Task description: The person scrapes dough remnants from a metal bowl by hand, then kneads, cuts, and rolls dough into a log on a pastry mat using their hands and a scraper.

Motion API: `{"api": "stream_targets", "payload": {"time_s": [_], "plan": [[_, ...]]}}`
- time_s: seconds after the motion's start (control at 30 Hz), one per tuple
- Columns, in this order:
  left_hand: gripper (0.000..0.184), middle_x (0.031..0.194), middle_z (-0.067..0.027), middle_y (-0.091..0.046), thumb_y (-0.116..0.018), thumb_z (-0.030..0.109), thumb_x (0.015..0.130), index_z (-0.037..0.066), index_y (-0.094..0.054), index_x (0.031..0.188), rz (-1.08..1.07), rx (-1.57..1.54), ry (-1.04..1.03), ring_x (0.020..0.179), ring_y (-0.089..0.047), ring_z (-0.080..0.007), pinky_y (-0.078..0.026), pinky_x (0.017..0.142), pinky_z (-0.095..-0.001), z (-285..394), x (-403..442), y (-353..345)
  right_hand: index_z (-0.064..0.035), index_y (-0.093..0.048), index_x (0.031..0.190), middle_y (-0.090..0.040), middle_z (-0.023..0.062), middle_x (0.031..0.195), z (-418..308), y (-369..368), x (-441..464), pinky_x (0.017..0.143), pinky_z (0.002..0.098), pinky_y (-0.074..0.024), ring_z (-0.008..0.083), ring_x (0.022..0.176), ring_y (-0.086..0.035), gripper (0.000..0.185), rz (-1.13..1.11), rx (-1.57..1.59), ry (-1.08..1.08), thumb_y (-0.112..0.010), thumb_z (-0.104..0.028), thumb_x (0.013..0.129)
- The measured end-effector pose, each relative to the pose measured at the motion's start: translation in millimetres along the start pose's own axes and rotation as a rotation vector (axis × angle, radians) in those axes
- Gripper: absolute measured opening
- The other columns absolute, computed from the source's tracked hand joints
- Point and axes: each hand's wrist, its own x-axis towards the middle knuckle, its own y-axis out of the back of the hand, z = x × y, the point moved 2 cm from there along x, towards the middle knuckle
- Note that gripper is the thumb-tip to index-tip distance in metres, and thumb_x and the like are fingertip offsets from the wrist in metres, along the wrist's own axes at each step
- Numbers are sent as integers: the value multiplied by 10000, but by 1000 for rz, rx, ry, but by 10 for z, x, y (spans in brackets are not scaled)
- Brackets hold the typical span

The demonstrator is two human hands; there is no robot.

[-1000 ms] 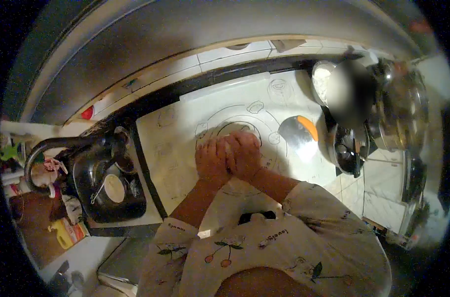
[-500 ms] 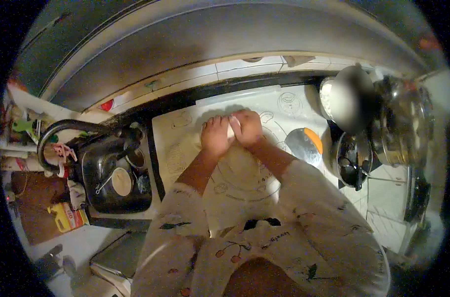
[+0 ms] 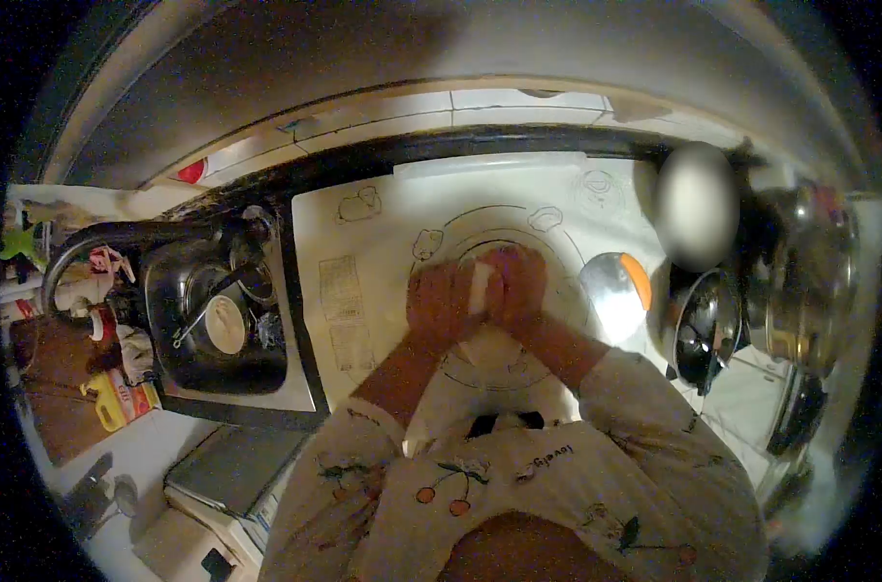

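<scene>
A pale lump of dough (image 3: 479,287) shows between my two hands, over a printed pastry mat (image 3: 363,233). From the left side, my left hand (image 3: 441,299) presses on it with curled fingers. My right hand (image 3: 515,283) closes on its other side, next to the left. Most of the dough is hidden beneath the hands, and both lie in shadow. To the right on the mat rests a metal scraper (image 3: 610,296) with an orange handle.
At left is a dark sink (image 3: 218,364) with a faucet (image 3: 121,233) and a pale oval dish (image 3: 227,325) inside. A black pan (image 3: 707,330) and a large glass pot (image 3: 804,281) stand at right. A yellow bottle (image 3: 106,403) sits lower left.
Both hands have come back toward my body with the dough, from the mat's far part to inside its printed circle. The camera view has shifted a little as well.
</scene>
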Motion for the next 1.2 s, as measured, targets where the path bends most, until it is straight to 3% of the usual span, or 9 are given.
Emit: {"api": "stream_targets", "payload": {"time_s": [0.17,0.3,0.4,0.5,0.57,0.67,0.7,0.87,1.2], "plan": [[549,904,-123,-604,-664,498,660,74,-569,995,-132,25,95,841,-600,-301,-477,754,-436,-268,675,34,-73,-651,730,-627,146,703,463,-318,445,616,456,-453,357,662,-586,286,183,-198,-123,-483,-272,849],[563,929,-131,-602,-656,517,664,75,-570,1002,-146,129,152,863,-591,-307,-482,752,-424,-217,733,42,-37,-650,747,-613,187,715,397,-243,657,598,455,-459,381,657,-582,326,-5,-209,-219,-470,-280,868],[613,1037,-162,-571,-649,530,670,75,-570,1073,-38,157,28,962,-546,-322,-437,828,-439,22,345,168,-34,-658,837,-647,139,773,231,-33,325,578,425,-470,336,621,-595,242,172,0,270,-519,-231,860],[751,1091,-187,-569,-646,570,669,49,-511,1194,149,81,-133,929,-558,-353,-438,825,-453,437,-67,570,-36,-650,826,-651,153,817,-282,426,-58,690,421,-485,324,721,-617,219,-80,109,-72,-578,-241,801],[756,1191,-190,-490,-650,549,662,78,-495,1233,-143,-110,-9,1021,-492,-341,-341,903,-474,562,-189,704,-28,-635,914,-647,155,913,-298,535,-260,763,435,-467,329,801,-610,252,-343,-48,-322,-567,-242,800],[659,1236,-174,-460,-619,464,718,83,-482,1239,-106,38,31,1112,-451,-327,-304,941,-512,621,-259,603,-47,-615,968,-611,147,999,-529,302,-446,810,431,-448,298,873,-578,230,-416,-487,-57,-540,-196,809],[624,1231,-169,-463,-608,436,734,80,-485,1232,-22,158,-23,1125,-448,-326,-304,941,-521,559,-365,364,-50,-540,1127,-571,152,1101,-503,318,-588,832,471,-404,355,966,-535,419,-37,-391,41,-571,-248,758],[427,1070,-129,-556,-577,352,742,74,-577,1067,288,56,-100,1037,-517,-315,-337,910,-540,468,-293,108,-44,-596,962,-591,162,900,-209,277,-421,750,468,-426,362,824,-547,292,-36,-160,-21,-473,-263,814],[584,948,-125,-587,-738,412,584,87,-550,1032,-102,94,113,981,-549,-307,-422,839,-463,55,761,-76,-58,-656,841,-640,162,797,548,-43,374,721,495,-459,357,776,-598,290,-52,-110,-185,-499,-302,836]]}}
